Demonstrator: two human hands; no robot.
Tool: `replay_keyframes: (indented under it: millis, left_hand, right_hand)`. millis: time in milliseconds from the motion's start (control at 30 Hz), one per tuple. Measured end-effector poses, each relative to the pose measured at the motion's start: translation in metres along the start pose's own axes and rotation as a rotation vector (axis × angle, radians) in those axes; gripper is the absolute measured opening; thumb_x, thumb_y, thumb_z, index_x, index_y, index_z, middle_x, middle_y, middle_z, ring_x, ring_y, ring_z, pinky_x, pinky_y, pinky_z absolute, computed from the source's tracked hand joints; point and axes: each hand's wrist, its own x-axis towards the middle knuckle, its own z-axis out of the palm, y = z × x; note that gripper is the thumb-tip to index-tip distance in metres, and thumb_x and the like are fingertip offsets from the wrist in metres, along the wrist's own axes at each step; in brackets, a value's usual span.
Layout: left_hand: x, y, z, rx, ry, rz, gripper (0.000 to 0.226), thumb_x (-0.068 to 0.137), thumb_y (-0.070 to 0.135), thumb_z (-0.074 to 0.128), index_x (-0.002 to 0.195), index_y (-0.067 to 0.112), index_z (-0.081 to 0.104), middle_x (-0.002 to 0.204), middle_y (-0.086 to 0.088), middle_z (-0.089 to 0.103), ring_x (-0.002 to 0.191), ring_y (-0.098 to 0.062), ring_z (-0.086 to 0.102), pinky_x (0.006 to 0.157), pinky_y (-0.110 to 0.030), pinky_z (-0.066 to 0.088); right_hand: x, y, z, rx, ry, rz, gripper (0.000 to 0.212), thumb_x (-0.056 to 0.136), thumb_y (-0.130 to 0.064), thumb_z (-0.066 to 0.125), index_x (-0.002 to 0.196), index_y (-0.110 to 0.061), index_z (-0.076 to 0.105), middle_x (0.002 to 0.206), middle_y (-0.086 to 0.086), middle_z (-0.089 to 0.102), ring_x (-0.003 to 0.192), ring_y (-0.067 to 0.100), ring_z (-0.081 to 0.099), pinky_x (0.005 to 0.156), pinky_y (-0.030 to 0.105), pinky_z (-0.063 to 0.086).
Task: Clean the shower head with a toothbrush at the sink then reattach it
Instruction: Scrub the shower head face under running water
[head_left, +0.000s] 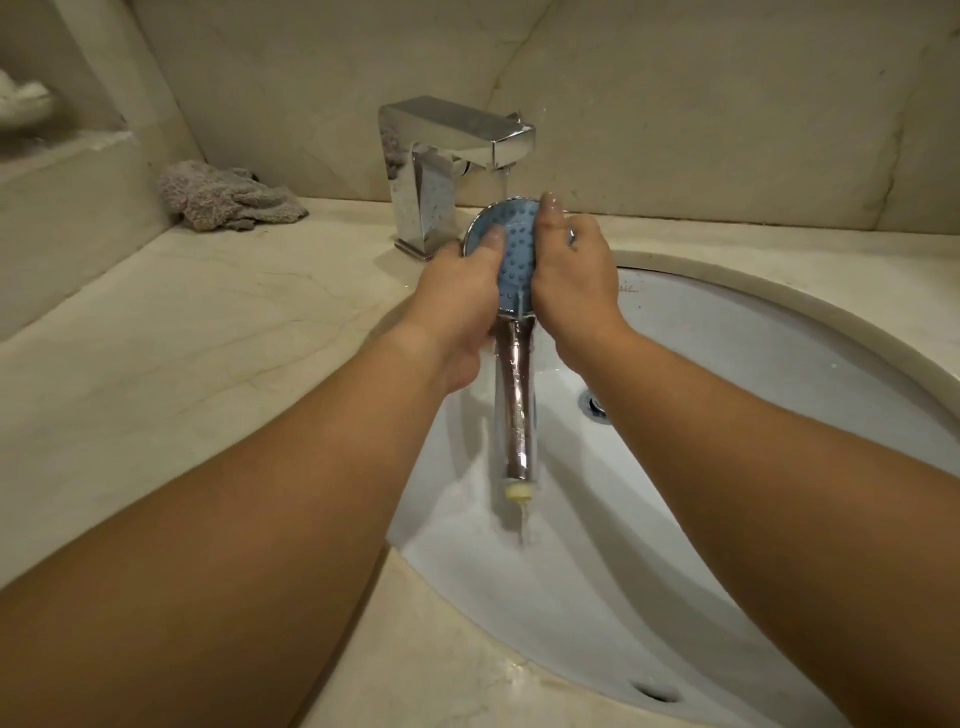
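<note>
I am holding the shower head under the running tap, over the sink, left hand and right hand each in a close grip around its rim, thumbs rubbing the blue face (no toothbrush in view). Keeping the handle pointing down is letting the water drain out.

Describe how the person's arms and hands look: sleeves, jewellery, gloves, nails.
Both forearms are bare up to the frame edge, with no sleeves in view. The left hand and right hand wear no gloves, and no rings, watch or bracelets show. The visible fingernails are short and look unpainted.
</note>
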Motion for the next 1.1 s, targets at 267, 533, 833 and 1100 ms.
replay_keyframes:
  millis: [267,533,833,1100]
  left_hand:
    - [-0.005,0.000,-0.008,0.119,-0.056,-0.152,0.037,0.108,0.052,0.034,0.123,0.028,0.057,0.112,-0.009,0.076,0.095,-0.030,0.070,0.086,-0.047,0.059]
    - [-0.006,0.005,-0.003,0.006,-0.060,-0.135,0.051,0.111,0.047,0.022,0.122,0.018,0.063,0.098,-0.006,0.078,0.070,-0.016,0.072,0.058,-0.025,0.055]
    - [-0.013,0.003,-0.024,1.115,-0.321,-0.077,0.035,0.094,0.050,0.066,0.108,0.017,0.067,0.102,-0.010,0.072,0.085,-0.023,0.065,0.079,-0.039,0.055]
    - [-0.012,0.021,-0.038,0.921,-0.128,-0.024,0.028,0.080,0.018,0.087,0.104,0.013,0.074,0.090,-0.004,0.063,0.075,-0.018,0.060,0.065,-0.031,0.059]
  right_hand:
    - [0.002,-0.002,-0.001,0.142,-0.097,0.026,0.033,0.103,-0.048,0.029,0.106,-0.026,0.053,0.099,-0.005,0.062,0.094,0.011,0.061,0.084,0.038,0.055]
    - [0.005,-0.015,-0.026,-0.052,-0.226,-0.117,0.041,0.083,-0.053,0.067,0.112,-0.026,0.058,0.104,-0.003,0.065,0.092,0.013,0.065,0.075,0.034,0.060]
    - [0.009,-0.018,-0.066,0.005,-0.091,-0.017,0.045,0.079,-0.040,0.078,0.113,-0.020,0.054,0.108,0.000,0.063,0.093,0.017,0.065,0.066,0.033,0.060]
    - [0.009,0.010,-0.103,0.236,-0.076,0.395,0.041,0.088,-0.025,0.070,0.120,-0.015,0.047,0.112,0.010,0.060,0.095,0.026,0.065,0.071,0.043,0.061]
